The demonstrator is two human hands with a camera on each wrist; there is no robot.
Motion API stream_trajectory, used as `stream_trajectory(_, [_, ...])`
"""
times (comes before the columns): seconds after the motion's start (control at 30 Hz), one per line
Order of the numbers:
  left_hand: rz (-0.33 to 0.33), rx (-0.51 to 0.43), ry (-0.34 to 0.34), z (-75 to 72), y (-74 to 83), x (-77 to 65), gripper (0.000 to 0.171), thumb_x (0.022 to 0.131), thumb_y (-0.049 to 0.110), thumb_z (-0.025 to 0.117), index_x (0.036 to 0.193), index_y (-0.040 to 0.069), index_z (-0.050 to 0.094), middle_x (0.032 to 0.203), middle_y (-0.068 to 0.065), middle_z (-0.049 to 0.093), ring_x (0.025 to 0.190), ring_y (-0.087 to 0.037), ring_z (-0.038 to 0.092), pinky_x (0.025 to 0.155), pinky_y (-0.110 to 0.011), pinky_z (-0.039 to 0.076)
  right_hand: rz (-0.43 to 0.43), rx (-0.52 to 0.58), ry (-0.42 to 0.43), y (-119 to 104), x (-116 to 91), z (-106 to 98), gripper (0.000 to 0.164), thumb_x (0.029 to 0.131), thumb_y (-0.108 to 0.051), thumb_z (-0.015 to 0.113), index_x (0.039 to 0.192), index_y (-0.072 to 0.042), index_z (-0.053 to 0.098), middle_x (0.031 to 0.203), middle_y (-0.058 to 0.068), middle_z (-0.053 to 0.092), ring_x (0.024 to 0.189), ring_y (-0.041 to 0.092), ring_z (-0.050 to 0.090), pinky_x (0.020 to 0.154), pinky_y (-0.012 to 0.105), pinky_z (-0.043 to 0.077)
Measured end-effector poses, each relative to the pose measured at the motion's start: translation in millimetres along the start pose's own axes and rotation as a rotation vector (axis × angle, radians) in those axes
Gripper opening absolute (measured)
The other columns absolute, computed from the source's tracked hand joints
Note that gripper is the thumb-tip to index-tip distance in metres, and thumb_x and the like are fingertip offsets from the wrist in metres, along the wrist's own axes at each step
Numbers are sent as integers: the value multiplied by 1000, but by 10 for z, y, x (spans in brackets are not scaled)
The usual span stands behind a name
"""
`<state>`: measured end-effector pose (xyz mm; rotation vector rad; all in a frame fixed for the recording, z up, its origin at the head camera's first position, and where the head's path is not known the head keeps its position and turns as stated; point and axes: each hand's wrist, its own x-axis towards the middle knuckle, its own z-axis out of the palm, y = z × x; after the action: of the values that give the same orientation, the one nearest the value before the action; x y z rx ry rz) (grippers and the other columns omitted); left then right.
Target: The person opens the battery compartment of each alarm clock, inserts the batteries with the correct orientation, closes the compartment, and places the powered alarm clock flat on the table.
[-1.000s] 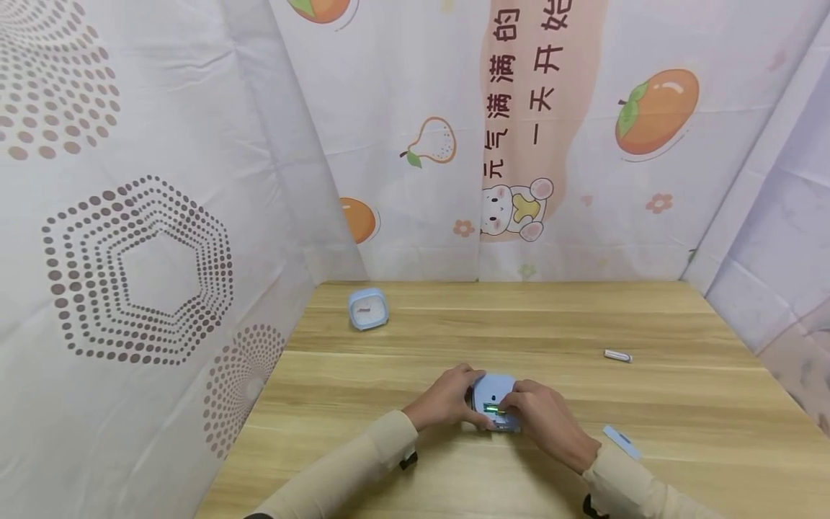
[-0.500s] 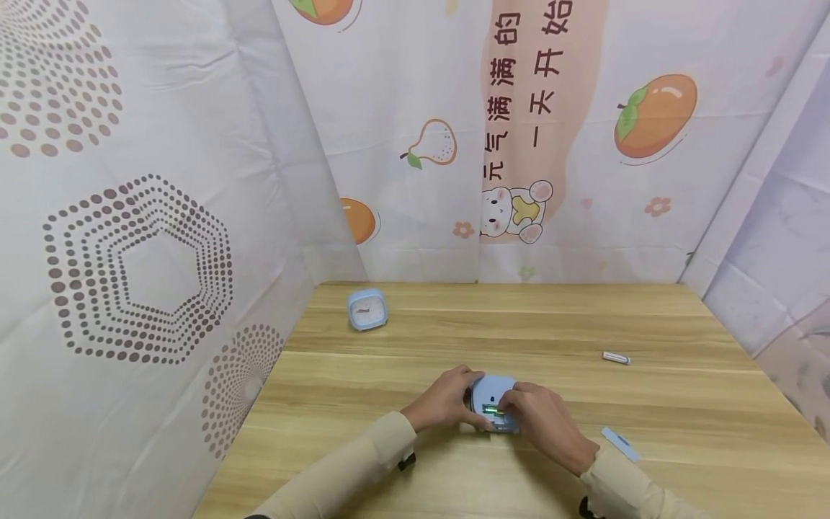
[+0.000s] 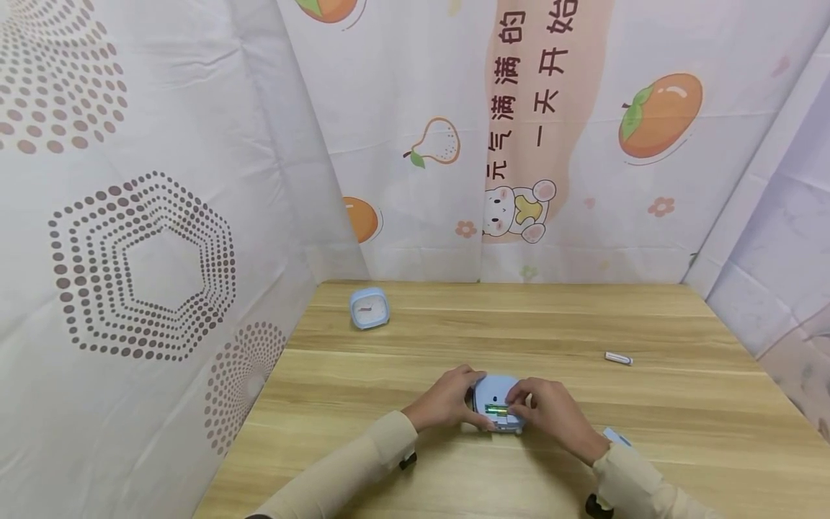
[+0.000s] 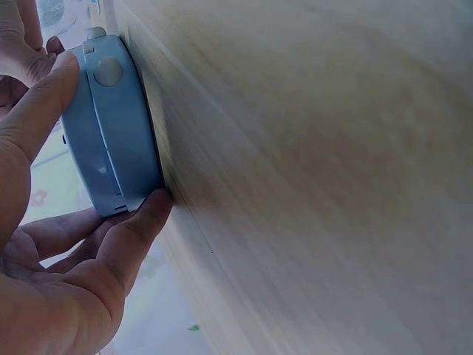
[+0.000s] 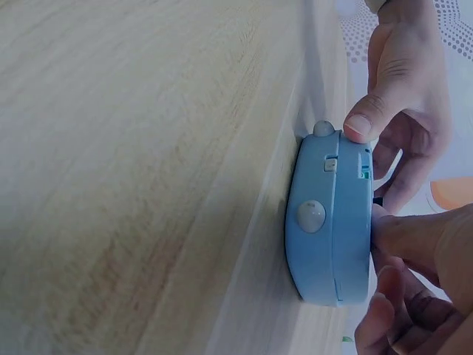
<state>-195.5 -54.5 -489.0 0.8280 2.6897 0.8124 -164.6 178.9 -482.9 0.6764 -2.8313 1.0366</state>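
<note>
A light blue alarm clock (image 3: 483, 389) lies face down on the wooden table, its back up and its battery slot uncovered. Inside the slot is a green battery (image 3: 496, 409). My left hand (image 3: 447, 400) grips the clock's left side, thumb at the near edge and fingers at the far edge; the left wrist view shows this hold on the clock (image 4: 122, 126). At the battery's right end, my right hand (image 3: 551, 414) has its thumb and forefinger curled in. The right wrist view shows its thumb (image 5: 406, 237) against the clock's back; the battery itself is hidden there.
Another blue clock (image 3: 369, 310) stands upright at the back left. A white battery or similar small cylinder (image 3: 618, 358) lies on the right. A light blue cover strip (image 3: 616, 435) is partly hidden by the right sleeve (image 3: 638, 483). Curtains hang behind and beside the table.
My right hand has shifted slightly, its thumb and forefinger spreading, so more of the battery slot shows. The right sleeve now covers part of the blue strip. The left hand keeps its grip.
</note>
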Motion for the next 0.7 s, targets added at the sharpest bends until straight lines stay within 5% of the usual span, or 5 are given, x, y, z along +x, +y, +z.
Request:
stream_trajectory(0.43, [15,-3,-4,7,-8,1,97,73,50,91,149,3,52,125,-2,60,103,-5,53,91,-21,48,-12,91,-14,73,-84,-45,4,93,-17,78,91,-15,76,87,-11,69,65,2,53,57,23,47])
stream_trajectory(0.7, [22,-3,5,9,-30,5,98,73,51,90,150,4,52,124,-2,59,105,-7,54,95,-23,48,18,56,26,197,-156,-159,7,97,-16,73,90,-17,76,82,-13,64,65,3,51,58,23,46])
